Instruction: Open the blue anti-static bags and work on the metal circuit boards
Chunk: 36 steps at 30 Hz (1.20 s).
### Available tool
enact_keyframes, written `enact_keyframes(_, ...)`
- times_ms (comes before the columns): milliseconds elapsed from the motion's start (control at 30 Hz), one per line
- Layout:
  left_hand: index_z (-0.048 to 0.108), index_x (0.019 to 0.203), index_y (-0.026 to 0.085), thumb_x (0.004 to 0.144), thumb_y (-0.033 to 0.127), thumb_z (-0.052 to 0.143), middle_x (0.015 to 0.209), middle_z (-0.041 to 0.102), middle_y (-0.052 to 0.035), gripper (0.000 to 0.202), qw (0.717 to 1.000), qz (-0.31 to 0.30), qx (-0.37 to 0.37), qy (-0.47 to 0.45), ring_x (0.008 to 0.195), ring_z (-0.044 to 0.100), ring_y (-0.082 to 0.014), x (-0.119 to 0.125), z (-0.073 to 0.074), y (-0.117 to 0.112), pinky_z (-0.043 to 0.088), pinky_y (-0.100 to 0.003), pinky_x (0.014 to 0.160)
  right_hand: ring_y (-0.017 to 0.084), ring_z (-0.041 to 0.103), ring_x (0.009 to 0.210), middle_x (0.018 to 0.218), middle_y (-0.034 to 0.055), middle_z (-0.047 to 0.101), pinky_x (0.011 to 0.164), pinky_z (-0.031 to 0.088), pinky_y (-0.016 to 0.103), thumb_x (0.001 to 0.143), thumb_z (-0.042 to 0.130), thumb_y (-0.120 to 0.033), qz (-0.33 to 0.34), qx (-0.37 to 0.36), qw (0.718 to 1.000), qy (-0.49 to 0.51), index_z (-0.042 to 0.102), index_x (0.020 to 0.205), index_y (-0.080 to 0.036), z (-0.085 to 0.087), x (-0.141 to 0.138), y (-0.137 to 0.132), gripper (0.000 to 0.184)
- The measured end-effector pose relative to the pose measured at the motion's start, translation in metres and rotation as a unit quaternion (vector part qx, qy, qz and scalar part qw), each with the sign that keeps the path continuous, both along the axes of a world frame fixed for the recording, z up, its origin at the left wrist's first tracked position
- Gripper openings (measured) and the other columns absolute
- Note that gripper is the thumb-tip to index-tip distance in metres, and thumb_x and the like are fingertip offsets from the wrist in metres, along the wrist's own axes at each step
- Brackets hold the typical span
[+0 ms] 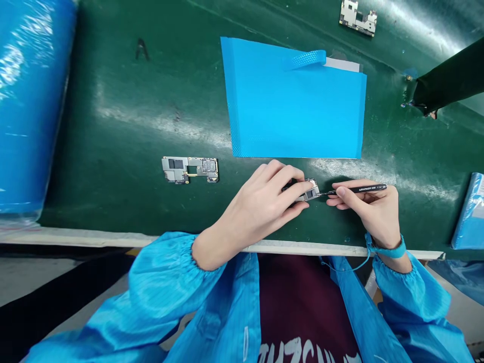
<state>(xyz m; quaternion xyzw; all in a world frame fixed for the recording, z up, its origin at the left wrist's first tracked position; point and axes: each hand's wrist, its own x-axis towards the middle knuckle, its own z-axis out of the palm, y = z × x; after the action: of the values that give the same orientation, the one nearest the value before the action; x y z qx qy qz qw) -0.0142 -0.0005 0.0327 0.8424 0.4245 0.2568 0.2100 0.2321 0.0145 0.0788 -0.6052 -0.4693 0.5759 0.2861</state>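
Observation:
My left hand (268,199) grips a small circuit board (312,193) on the green mat, its fingers closed over the board's left part and hiding it. Only the right end of that board shows. In my right hand (368,204) is a slim black tool with white lettering (370,188), pinched between thumb and fingers like a pen. Its thin metal tip reaches the board's right edge; whether the tip touches, I cannot tell. A second circuit board (174,170) lies flat to the left of my left hand. A blue wrist strap (391,249) circles my right wrist.
Beyond my hands lies a blue pouch (295,106) with a pale sheet sticking out. Another circuit board (358,19) is at the far right. Blue plastic-wrapped packs stand at left (30,111) and right (471,214). A dark post (446,75) rises at the right.

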Motion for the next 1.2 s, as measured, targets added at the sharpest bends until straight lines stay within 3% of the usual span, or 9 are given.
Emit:
enact_keyframes(833, 0.068, 0.128, 0.013, 0.104, 0.018, 0.069, 0.117, 0.076, -0.0142, 0.024, 0.999, -0.007, 0.038, 0.004, 0.102, 0.064, -0.0290, -0.0006, -0.0035, -0.0001, 0.056, -0.044, 0.081, 0.024, 0.084, 0.082, 0.087, 0.0072, 0.083, 0.072, 0.071, 0.018, 0.097, 0.091, -0.028, 0.007, -0.009, 1.000, 0.018, 0.089, 0.102, -0.019, -0.0008, -0.0004, 0.0017, 0.010)
enact_keyframes(1200, 0.068, 0.129, 0.015, 0.104, 0.018, 0.068, 0.118, 0.076, -0.0139, 0.024, 0.999, -0.009, 0.034, 0.015, 0.104, 0.064, -0.0289, -0.0013, -0.0040, -0.0014, 0.055, -0.044, 0.083, 0.026, 0.084, 0.082, 0.086, 0.0079, 0.083, 0.070, 0.072, 0.022, 0.096, 0.091, -0.029, -0.007, -0.007, 1.000, 0.012, 0.089, 0.100, -0.018, 0.0002, -0.0018, -0.0009, 0.012)
